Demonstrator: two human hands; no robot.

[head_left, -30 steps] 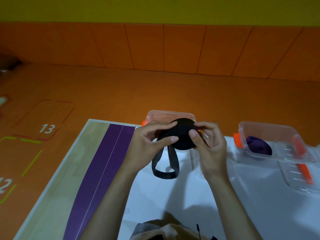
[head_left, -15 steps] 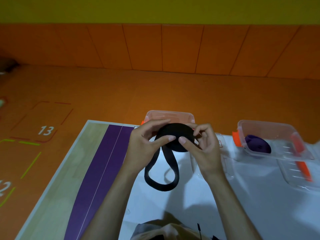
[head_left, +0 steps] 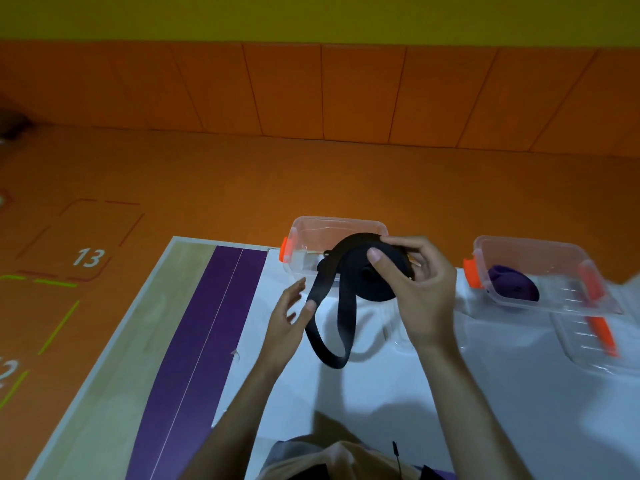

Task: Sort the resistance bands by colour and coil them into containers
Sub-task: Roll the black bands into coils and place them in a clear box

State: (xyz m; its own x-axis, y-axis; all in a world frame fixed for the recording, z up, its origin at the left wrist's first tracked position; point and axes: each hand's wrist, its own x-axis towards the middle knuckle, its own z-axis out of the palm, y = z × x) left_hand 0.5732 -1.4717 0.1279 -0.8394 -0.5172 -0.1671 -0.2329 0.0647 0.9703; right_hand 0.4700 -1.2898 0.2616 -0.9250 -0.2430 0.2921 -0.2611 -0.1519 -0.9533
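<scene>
— Above the white table, what is held?
— A black resistance band, mostly wound into a flat coil, is gripped by the right hand. The thumb is laid across the coil's near face and the other fingers are curled round its far edge. The coil is held off the table, in front of the left container. A loose loop of the band is left hanging below it, down toward the tabletop.
— And the left hand?
— It is held open beside the loop, with its fingers spread and relaxed and nothing gripped. The thumb tip is seen right at the hanging strand, but whether the strand is touched cannot be told.
— What is found in the containers?
— Two clear plastic boxes with orange latches are set along the table's far edge, well apart. In the right container a coiled purple band is laid on the bottom, toward its left end. Of the left container only clear walls are shown, and much of its inside is hidden by the black coil.
— Are lids seen?
— A clear lid with an orange latch is laid flat just in front of the right container. Whether the two are touching cannot be told.
— What else is shown?
— A purple stripe is run along the table's left part, beside a wood-toned strip. An orange floor marked "13" is seen beyond the table, backed by orange wall panels.
</scene>
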